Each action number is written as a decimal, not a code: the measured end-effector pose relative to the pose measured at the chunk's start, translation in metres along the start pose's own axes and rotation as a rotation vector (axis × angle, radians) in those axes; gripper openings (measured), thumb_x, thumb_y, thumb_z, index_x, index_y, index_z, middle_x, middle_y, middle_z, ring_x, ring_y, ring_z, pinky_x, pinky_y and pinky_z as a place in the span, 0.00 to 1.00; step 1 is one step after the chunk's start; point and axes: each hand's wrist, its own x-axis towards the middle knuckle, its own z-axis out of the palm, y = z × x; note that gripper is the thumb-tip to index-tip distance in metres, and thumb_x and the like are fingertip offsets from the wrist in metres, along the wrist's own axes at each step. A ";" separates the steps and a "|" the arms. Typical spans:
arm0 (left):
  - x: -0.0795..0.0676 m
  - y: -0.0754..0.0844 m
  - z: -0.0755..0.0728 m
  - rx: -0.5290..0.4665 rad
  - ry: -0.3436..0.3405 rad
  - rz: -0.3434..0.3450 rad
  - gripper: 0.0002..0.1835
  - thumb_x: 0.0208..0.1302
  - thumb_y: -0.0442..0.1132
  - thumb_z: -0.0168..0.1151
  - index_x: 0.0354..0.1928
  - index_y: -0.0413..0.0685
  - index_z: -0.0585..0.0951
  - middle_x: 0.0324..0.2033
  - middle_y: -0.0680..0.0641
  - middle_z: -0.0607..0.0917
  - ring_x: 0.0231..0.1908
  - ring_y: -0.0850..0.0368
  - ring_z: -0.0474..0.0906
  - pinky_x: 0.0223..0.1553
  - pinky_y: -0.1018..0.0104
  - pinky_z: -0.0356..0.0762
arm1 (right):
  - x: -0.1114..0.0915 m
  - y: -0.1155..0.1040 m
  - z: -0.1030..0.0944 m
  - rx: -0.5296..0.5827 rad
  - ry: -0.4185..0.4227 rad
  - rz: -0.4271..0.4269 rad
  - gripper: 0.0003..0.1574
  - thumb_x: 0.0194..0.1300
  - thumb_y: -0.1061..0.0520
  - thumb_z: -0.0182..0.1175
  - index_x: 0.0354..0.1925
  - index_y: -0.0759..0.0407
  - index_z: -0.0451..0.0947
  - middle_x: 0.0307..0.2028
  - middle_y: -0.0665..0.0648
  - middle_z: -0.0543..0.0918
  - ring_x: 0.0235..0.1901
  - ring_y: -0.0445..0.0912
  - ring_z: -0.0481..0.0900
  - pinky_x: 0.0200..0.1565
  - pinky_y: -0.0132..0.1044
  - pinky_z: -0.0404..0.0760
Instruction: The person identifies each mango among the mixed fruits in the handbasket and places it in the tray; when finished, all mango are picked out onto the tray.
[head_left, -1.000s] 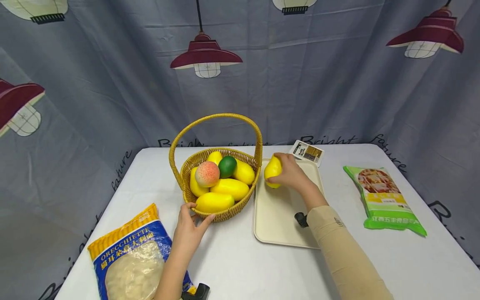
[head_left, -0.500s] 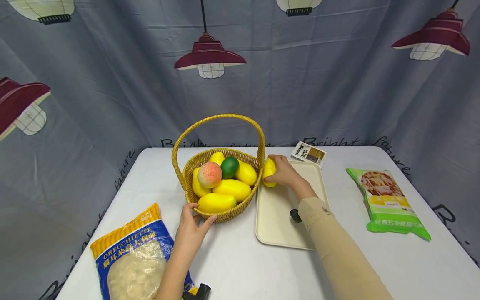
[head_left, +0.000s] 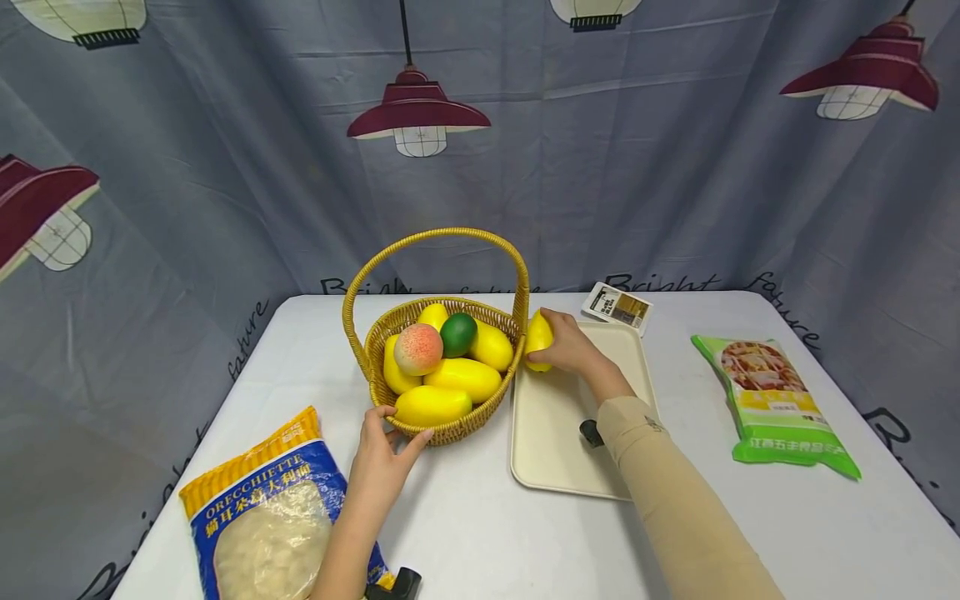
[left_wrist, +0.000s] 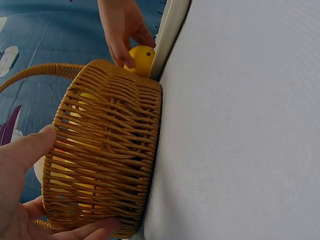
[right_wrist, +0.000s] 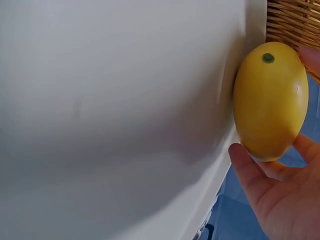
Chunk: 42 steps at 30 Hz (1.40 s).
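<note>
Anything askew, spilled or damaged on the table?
Slightly askew: the small white-and-brown packet lies at an angle by the far edge of the tray, not squared to it. Can't tell if it's tucked under. No spill or damage visible.

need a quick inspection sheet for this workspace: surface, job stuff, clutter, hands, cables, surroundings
Surface: smooth-looking white tabletop.
Job's things: golden-brown wicker basket with an arched handle, holding yellow oval fruits, a round pink-orange fruit and a dark green fruit; cream rectangular tray at the basket's right; single yellow oval fruit off the basket.
Clutter: blue-and-yellow plastic pasta bag, left; green plastic food bag, right; small white-and-brown flat pack at the tray's far edge.
Hands: left hand holds the basket's near side; right hand grips the single fruit beside the basket.
Cables: nothing seen.
Surroundings: grey-blue cloth backdrop with printed dark red lamps.
</note>
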 end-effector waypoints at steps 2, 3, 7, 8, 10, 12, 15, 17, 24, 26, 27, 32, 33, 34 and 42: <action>0.000 0.000 0.000 0.002 0.001 0.000 0.39 0.59 0.60 0.65 0.60 0.46 0.58 0.63 0.34 0.64 0.58 0.39 0.73 0.51 0.44 0.75 | -0.001 0.001 0.000 -0.003 0.003 0.000 0.61 0.51 0.51 0.69 0.73 0.66 0.47 0.68 0.72 0.54 0.66 0.61 0.56 0.65 0.56 0.60; 0.000 0.000 0.000 0.003 0.001 -0.001 0.39 0.59 0.60 0.65 0.60 0.46 0.58 0.63 0.35 0.64 0.58 0.39 0.73 0.51 0.44 0.75 | -0.001 0.001 0.000 -0.006 0.005 -0.002 0.61 0.51 0.51 0.69 0.73 0.66 0.47 0.68 0.72 0.53 0.66 0.62 0.56 0.65 0.56 0.59; 0.000 -0.001 0.001 0.001 0.003 -0.004 0.37 0.60 0.58 0.66 0.59 0.46 0.59 0.63 0.35 0.65 0.57 0.39 0.74 0.51 0.44 0.75 | -0.004 0.002 0.000 -0.021 0.030 -0.002 0.61 0.51 0.50 0.69 0.73 0.65 0.48 0.68 0.73 0.53 0.66 0.64 0.57 0.65 0.58 0.59; 0.000 -0.001 0.001 -0.001 0.003 -0.005 0.37 0.60 0.58 0.66 0.59 0.46 0.59 0.63 0.35 0.65 0.57 0.39 0.74 0.51 0.44 0.75 | -0.005 0.001 0.000 -0.026 0.040 0.000 0.61 0.51 0.50 0.70 0.73 0.64 0.48 0.68 0.73 0.53 0.66 0.64 0.58 0.65 0.58 0.59; 0.000 -0.001 0.001 -0.001 0.002 -0.007 0.37 0.59 0.59 0.66 0.59 0.47 0.59 0.63 0.35 0.65 0.57 0.39 0.74 0.51 0.44 0.75 | -0.008 0.000 -0.002 -0.034 0.074 0.003 0.60 0.51 0.48 0.70 0.73 0.61 0.50 0.69 0.72 0.53 0.66 0.64 0.58 0.65 0.58 0.59; 0.000 -0.002 0.001 -0.001 0.001 -0.007 0.38 0.59 0.60 0.65 0.59 0.46 0.59 0.63 0.35 0.65 0.57 0.39 0.74 0.51 0.44 0.75 | -0.010 -0.003 -0.004 -0.041 0.110 -0.003 0.59 0.52 0.47 0.70 0.73 0.59 0.52 0.70 0.70 0.54 0.67 0.63 0.57 0.65 0.58 0.58; 0.000 -0.003 0.001 0.000 -0.002 -0.011 0.39 0.59 0.61 0.65 0.60 0.47 0.58 0.63 0.35 0.64 0.58 0.39 0.73 0.52 0.44 0.74 | -0.017 -0.011 -0.010 -0.043 0.165 -0.022 0.55 0.55 0.45 0.69 0.73 0.56 0.54 0.70 0.66 0.56 0.66 0.62 0.59 0.64 0.58 0.61; 0.000 -0.003 0.001 0.001 -0.003 -0.007 0.39 0.59 0.61 0.65 0.60 0.47 0.58 0.63 0.35 0.64 0.58 0.39 0.73 0.52 0.44 0.74 | -0.022 -0.020 -0.015 -0.026 0.199 -0.040 0.51 0.57 0.44 0.67 0.72 0.55 0.57 0.69 0.64 0.59 0.63 0.61 0.64 0.60 0.58 0.66; 0.001 -0.004 0.002 0.013 0.000 -0.008 0.40 0.58 0.63 0.64 0.60 0.47 0.59 0.62 0.35 0.65 0.57 0.40 0.74 0.52 0.44 0.74 | -0.051 -0.057 -0.027 0.071 0.268 -0.107 0.31 0.62 0.46 0.65 0.60 0.52 0.70 0.52 0.59 0.78 0.47 0.55 0.77 0.46 0.51 0.78; 0.001 -0.004 0.002 0.014 0.000 -0.011 0.40 0.58 0.63 0.64 0.60 0.47 0.58 0.62 0.36 0.66 0.58 0.40 0.73 0.52 0.44 0.74 | -0.058 -0.066 -0.027 0.078 0.221 -0.157 0.29 0.62 0.48 0.65 0.59 0.51 0.71 0.48 0.59 0.80 0.44 0.53 0.79 0.45 0.48 0.78; 0.001 -0.004 0.002 0.014 0.000 -0.012 0.40 0.57 0.64 0.64 0.60 0.47 0.58 0.62 0.36 0.66 0.58 0.41 0.73 0.52 0.44 0.74 | -0.061 -0.071 -0.026 0.079 0.188 -0.184 0.28 0.62 0.48 0.65 0.59 0.51 0.72 0.47 0.58 0.81 0.43 0.53 0.79 0.44 0.47 0.79; 0.002 -0.005 0.001 0.019 0.001 -0.010 0.41 0.57 0.65 0.63 0.60 0.48 0.58 0.61 0.36 0.66 0.58 0.41 0.73 0.52 0.44 0.74 | -0.067 -0.092 -0.013 0.054 -0.012 -0.326 0.31 0.60 0.51 0.68 0.61 0.49 0.73 0.48 0.55 0.81 0.46 0.53 0.79 0.43 0.42 0.80; 0.002 -0.005 0.001 0.020 0.001 -0.009 0.41 0.57 0.65 0.63 0.60 0.48 0.58 0.61 0.36 0.66 0.58 0.41 0.73 0.52 0.44 0.74 | -0.067 -0.096 -0.009 0.043 -0.046 -0.340 0.31 0.60 0.52 0.68 0.61 0.49 0.73 0.49 0.54 0.80 0.47 0.53 0.79 0.43 0.41 0.80; 0.002 -0.005 0.001 0.019 0.001 -0.009 0.41 0.57 0.65 0.63 0.60 0.48 0.58 0.61 0.36 0.66 0.58 0.41 0.73 0.52 0.44 0.74 | -0.067 -0.099 -0.004 0.029 -0.076 -0.353 0.32 0.60 0.51 0.68 0.61 0.49 0.73 0.49 0.54 0.80 0.48 0.53 0.78 0.43 0.41 0.79; 0.002 -0.003 0.001 0.014 -0.007 -0.010 0.41 0.57 0.64 0.63 0.60 0.47 0.58 0.62 0.36 0.65 0.58 0.40 0.73 0.52 0.44 0.74 | -0.057 -0.114 0.031 -0.117 -0.223 -0.375 0.32 0.60 0.47 0.68 0.61 0.50 0.74 0.53 0.54 0.79 0.50 0.48 0.77 0.50 0.41 0.77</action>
